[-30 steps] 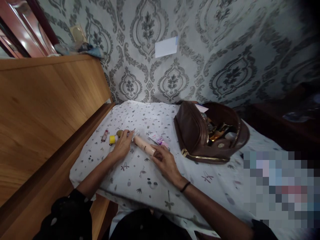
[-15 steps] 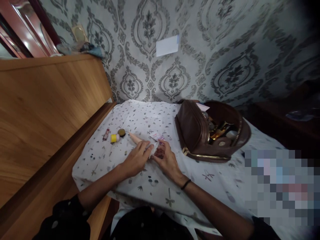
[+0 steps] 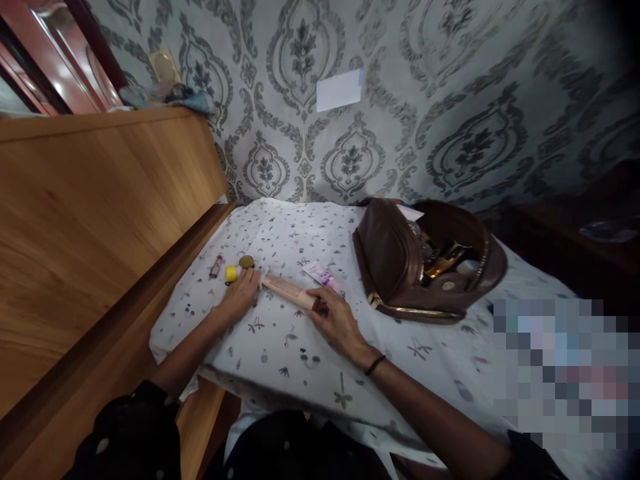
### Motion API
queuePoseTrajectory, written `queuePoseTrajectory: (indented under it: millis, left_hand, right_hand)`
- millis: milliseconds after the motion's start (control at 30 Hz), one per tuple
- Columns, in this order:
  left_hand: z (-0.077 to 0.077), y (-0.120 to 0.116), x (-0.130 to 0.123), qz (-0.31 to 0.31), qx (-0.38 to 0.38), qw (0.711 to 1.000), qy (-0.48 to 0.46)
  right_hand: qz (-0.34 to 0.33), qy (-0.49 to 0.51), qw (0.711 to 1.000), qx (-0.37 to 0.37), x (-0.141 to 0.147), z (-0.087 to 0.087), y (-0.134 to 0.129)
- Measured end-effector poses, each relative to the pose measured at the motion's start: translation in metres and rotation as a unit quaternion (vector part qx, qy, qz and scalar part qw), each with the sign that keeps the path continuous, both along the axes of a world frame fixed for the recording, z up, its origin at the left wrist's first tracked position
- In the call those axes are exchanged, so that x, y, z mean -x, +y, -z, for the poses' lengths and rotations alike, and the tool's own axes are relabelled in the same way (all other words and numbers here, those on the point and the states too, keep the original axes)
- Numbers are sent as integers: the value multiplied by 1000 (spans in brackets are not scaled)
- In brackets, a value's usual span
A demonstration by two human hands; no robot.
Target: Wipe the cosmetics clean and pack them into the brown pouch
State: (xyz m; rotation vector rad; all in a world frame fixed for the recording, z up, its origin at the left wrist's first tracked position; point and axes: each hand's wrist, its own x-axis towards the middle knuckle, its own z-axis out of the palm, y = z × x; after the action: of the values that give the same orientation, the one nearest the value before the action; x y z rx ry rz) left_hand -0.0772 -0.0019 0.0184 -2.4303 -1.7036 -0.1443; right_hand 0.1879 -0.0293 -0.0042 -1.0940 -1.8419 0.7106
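A long pale peach tube (image 3: 287,292) lies slantwise just above the patterned sheet. My right hand (image 3: 340,325) is closed around its nearer, right end, thumb and fingers pinching it. My left hand (image 3: 241,295) is at the tube's far left end, fingers bent together; a small whitish bit shows beside the fingertips, too small to name. Touching or very near those fingers is a yellow-capped small container (image 3: 231,274), partly hidden. Behind it sits a round olive-gold pot (image 3: 246,262), and a small reddish lip-gloss-like tube (image 3: 216,267) lies further left.
A white and purple flat tube or packet (image 3: 323,275) lies beyond my right hand. To the right stands an unzipped brown bag (image 3: 387,260) full of cosmetics. A wooden board (image 3: 110,180) borders the left side, and patterned wall (image 3: 300,153) the back.
My left hand has moved left, away from my right hand, toward the yellow-capped container. The peach tube has shifted and now shows nearly whole, with its right end in my right hand.
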Motion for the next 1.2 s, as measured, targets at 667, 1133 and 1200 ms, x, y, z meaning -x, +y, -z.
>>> queuePoseTrajectory:
  millis: [667, 1133, 1200]
  left_hand:
    - [-15, -59, -87, 187, -33, 981, -36]
    - [6, -8, -6, 29, 41, 998, 26]
    - [4, -9, -7, 8, 30, 999, 40]
  right_hand:
    - [33, -75, 997, 0, 2, 5, 3]
    - [4, -58, 998, 18, 0, -5, -4]
    - [-2, -38, 999, 33, -1, -7, -4]
